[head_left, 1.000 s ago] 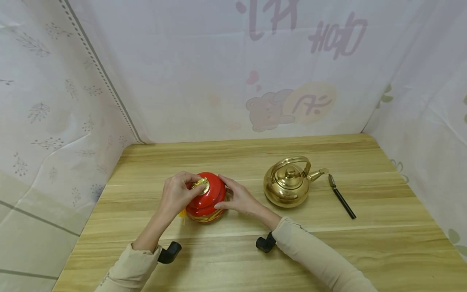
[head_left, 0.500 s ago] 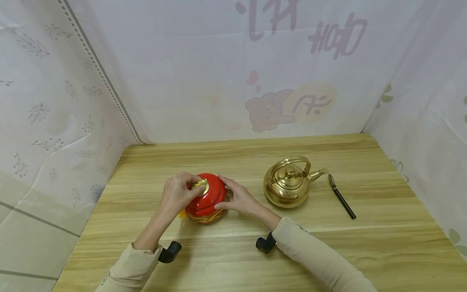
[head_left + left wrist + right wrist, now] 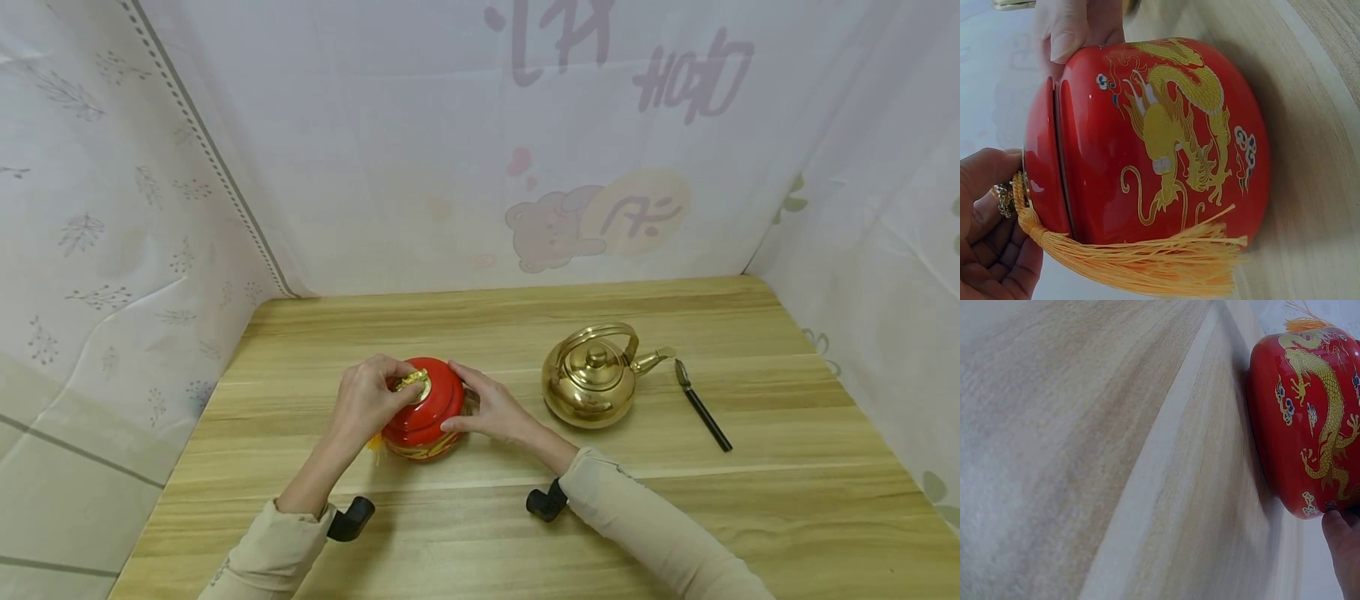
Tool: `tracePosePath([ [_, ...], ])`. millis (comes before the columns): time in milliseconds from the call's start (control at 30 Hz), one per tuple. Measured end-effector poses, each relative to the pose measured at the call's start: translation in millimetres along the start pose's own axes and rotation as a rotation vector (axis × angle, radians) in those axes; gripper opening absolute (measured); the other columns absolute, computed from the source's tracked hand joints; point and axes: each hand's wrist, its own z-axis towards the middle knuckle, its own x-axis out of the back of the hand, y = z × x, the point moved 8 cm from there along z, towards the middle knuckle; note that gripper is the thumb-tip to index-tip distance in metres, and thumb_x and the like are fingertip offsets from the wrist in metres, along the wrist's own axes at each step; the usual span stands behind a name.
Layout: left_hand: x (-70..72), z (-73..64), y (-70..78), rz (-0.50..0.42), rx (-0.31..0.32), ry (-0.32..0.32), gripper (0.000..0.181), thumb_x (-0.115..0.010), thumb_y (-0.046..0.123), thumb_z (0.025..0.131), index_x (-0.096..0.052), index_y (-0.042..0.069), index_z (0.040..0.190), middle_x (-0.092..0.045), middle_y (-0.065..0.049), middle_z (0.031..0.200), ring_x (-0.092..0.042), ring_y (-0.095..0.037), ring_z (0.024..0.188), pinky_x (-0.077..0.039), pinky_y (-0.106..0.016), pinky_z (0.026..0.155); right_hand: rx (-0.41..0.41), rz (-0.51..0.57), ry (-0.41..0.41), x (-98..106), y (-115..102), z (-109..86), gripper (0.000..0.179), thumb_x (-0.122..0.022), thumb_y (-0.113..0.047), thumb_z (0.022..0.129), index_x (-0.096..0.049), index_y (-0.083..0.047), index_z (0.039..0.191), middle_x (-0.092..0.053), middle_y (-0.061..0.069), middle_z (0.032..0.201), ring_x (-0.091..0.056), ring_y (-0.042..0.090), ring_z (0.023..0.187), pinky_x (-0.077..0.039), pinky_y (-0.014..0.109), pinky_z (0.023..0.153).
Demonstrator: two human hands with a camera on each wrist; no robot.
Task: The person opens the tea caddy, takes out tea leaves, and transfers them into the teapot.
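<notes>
A red ceramic jar with a painted gold dragon stands upright on the wooden table. On it sits its red lid, and a thin dark seam shows between the two in the left wrist view. My left hand pinches the lid's gold knob between thumb and fingers. From that knob an orange tassel hangs down the jar's side. My right hand holds the jar on its right side, thumb toward the front and fingers toward the back; part of those fingers is hidden.
To the right of the jar stands a brass teapot, its spout pointing right. A dark-handled brush or pen lies beyond the spout. A patterned cloth rises behind the wooden table. Black mounts protrude at both wrists.
</notes>
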Motion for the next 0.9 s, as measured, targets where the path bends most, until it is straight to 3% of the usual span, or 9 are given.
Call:
tracePosePath([
  [300,-1.5,0.4,0.7,-0.009,-0.003,0.012,0.016,-0.082,0.009,0.070,-0.074,0.001,0.082,-0.070,-0.009,0.080,-0.055,-0.017,0.066,-0.042,-0.021,0.053,-0.006,0.010,0.003,0.3,-0.9,-0.9,0.088,-0.077,-0.010,0.077,-0.024,0.000,0.147,-0.028,0.015,0.152,-0.042,0.031,0.131,-0.039,0.037,0.107],
  [400,-2.4,1.2,0.2,-0.017,0.004,0.009,0.016,-0.082,0.009,0.070,-0.074,0.001,0.082,-0.069,-0.008,0.080,-0.054,-0.017,0.065,-0.042,-0.021,0.053,-0.013,0.008,-0.006,2.1,-13.4,-3.6,0.087,-0.076,-0.007,0.078,-0.023,0.003,0.147,-0.027,0.019,0.152,-0.041,0.034,0.131,-0.038,0.040,0.107],
  [533,-3.2,2.5,0.1,-0.022,0.010,0.003,0.016,-0.082,0.009,0.070,-0.073,0.001,0.082,-0.069,-0.008,0.080,-0.055,-0.017,0.066,-0.042,-0.021,0.054,-0.020,-0.028,0.001,4.1,-11.9,-2.6,0.088,-0.077,-0.011,0.077,-0.024,0.002,0.147,-0.028,0.017,0.152,-0.044,0.031,0.130,-0.040,0.034,0.106],
  [633,-3.8,2.8,0.0,-0.021,0.001,0.004,0.016,-0.082,0.009,0.071,-0.073,0.001,0.082,-0.068,-0.008,0.079,-0.055,-0.016,0.066,-0.043,-0.021,0.054,-0.015,-0.065,0.007,4.3,0.7,0.9,0.089,-0.078,-0.016,0.077,-0.025,0.000,0.147,-0.030,0.013,0.152,-0.046,0.027,0.129,-0.040,0.032,0.106],
  [700,-4.2,2.2,-0.3,-0.020,-0.006,0.005,0.016,-0.081,0.010,0.071,-0.073,0.001,0.082,-0.068,-0.008,0.079,-0.055,-0.016,0.067,-0.044,-0.021,0.055,-0.006,-0.091,0.003,4.8,0.0,0.7,0.089,-0.078,-0.017,0.077,-0.025,0.001,0.147,-0.030,0.015,0.151,-0.042,0.029,0.131,-0.040,0.036,0.107],
  [833,-4.6,0.8,-2.2,-0.023,-0.010,-0.001,0.021,-0.081,0.010,0.072,-0.072,0.001,0.089,-0.068,-0.009,0.084,-0.057,-0.019,0.072,-0.048,-0.027,0.060,0.018,-0.153,0.010,8.1,-4.3,-2.9,0.086,-0.077,-0.019,0.079,-0.027,0.003,0.146,-0.030,0.018,0.151,-0.034,0.031,0.137,-0.040,0.042,0.106],
  [900,-4.4,0.4,-4.0,-0.022,-0.008,-0.006,0.029,-0.081,0.011,0.073,-0.071,0.000,0.098,-0.069,-0.013,0.092,-0.061,-0.025,0.081,-0.053,-0.035,0.069,0.029,-0.171,0.016,11.0,-7.9,-7.0,0.084,-0.076,-0.019,0.080,-0.028,0.004,0.145,-0.031,0.019,0.150,-0.033,0.031,0.137,-0.040,0.041,0.105],
])
